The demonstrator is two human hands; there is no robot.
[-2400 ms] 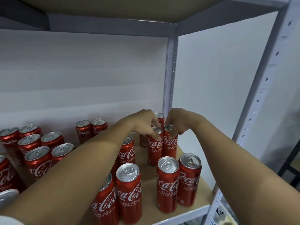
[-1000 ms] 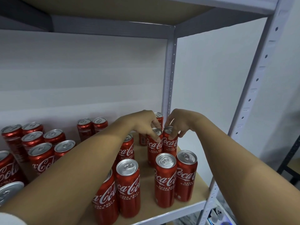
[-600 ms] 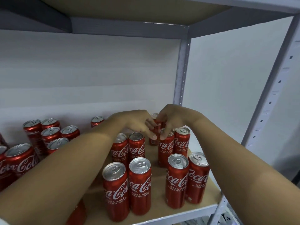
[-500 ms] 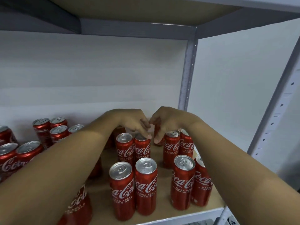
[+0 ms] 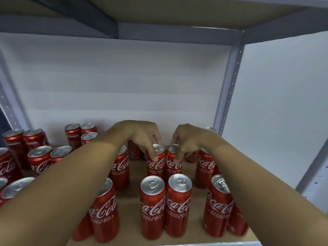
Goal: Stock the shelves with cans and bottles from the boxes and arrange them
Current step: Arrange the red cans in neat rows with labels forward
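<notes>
Head view showed both hands reaching deep onto the shelf point(image 5: 131, 192), each pinching the top of one can: the left hand point(image 5: 142, 137) held the left can point(image 5: 156, 162), thumb on its label and fingers over the far rim, and the right hand point(image 5: 188, 139) held the right can point(image 5: 173, 164) the same way. The two cans stood upright and touching, side by side, directly behind a front pair point(image 5: 166, 205). The step looked like squaring this pair into a column; doing it well would mean sliding them flat on their bases, not tipping, and keeping labels forward. Room was tight: more cans stood close outside each wrist and just beyond the fingers, and both forearms passed over front cans near the shelf's edge, so elbows should lift straight out. Bare board lay between the columns.
</notes>
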